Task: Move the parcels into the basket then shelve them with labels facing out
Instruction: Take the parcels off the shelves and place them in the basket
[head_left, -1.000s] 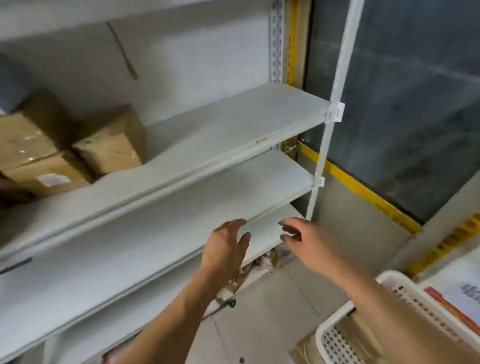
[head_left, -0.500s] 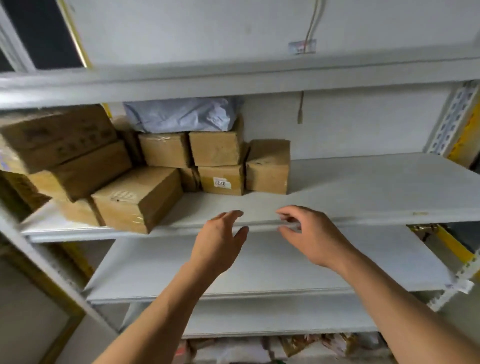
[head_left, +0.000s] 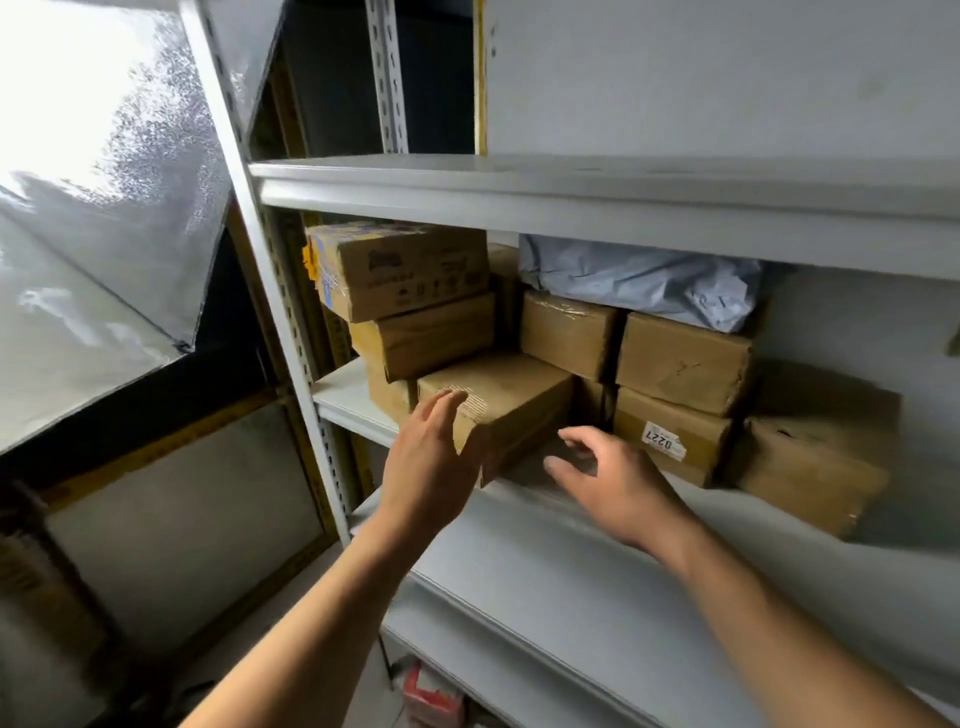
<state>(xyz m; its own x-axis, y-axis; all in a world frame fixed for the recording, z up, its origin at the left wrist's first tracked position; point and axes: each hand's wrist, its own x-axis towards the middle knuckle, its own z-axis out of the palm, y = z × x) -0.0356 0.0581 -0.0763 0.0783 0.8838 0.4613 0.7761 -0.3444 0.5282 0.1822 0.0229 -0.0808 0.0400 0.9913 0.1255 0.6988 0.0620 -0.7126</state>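
Reaching toward a grey metal shelf (head_left: 353, 395), both hands are held out in front of a cluster of cardboard parcels. The left hand (head_left: 426, 467) is raised with its fingers (head_left: 441, 408) straight and spread, holding nothing; its fingertips lie over the near corner of the front parcel (head_left: 509, 400), though contact cannot be told. The right hand (head_left: 618, 493) is placed just right of that same parcel, its fingers (head_left: 582, 439) loosely curled and empty, apart from the box.

The front parcel is set at the shelf's front edge, turned at an angle, with faint print on its top. Behind it and to the left, a printed box (head_left: 405, 275) is stacked on a plain brown box (head_left: 426, 332), and a further small box (head_left: 389, 397) is tucked underneath. To the right, two brown boxes (head_left: 569, 332) (head_left: 685, 364) are seen side by side on an upper tier, with a blue-grey plastic mailer bag (head_left: 649, 280) laid across their tops. Below the right one, a box bearing a white label (head_left: 664, 442) marked 0227 is stood with that label facing out. Farther right, a larger worn box (head_left: 815, 467) is rested on the same shelf.

An upper shelf (head_left: 571, 197) is seen above the parcels, and lower shelves (head_left: 597, 597) below the arms. A reflective sheet (head_left: 104, 234) is hung at the left, beside the perforated upright (head_left: 270, 291) of the rack.
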